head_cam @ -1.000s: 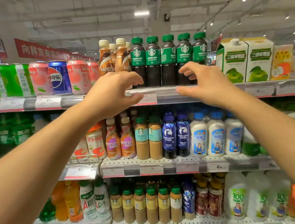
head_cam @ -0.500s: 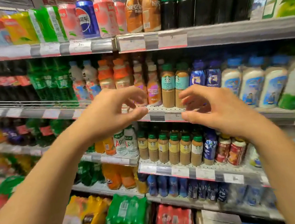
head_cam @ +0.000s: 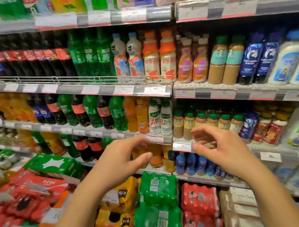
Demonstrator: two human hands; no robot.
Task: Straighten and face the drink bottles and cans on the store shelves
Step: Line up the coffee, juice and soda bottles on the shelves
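We have our left hand (head_cam: 121,161) and right hand (head_cam: 221,149) raised side by side in the lower middle of the frame, both with fingers loosely curved and holding nothing, in front of the shelf edges but not touching any bottle as far as we can tell.

Just above the right hand, right of centre, stands the row of small Starbucks coffee bottles (head_cam: 203,123), green caps in a line, which look upright and mostly facing out. Left of them sit two white AD calcium milk bottles (head_cam: 160,119), labels forward. Higher, the Nescafe bottles (head_cam: 192,63) and the teal-labelled Starbucks bottles (head_cam: 227,60) in the middle right look neat, and so do the blue coffee bottles (head_cam: 260,59) beside them.

The small cola and Sprite bottles (head_cam: 90,110) in the middle left look less even, some labels turned aside, though blur makes that uncertain. The orange bottles (head_cam: 156,156) directly behind our hands are partly hidden.

Our judgement: the upper rows appear tidy, nothing is gripped now, and the lower rows near our hands remain to be checked and faced. Much of the job may be left.
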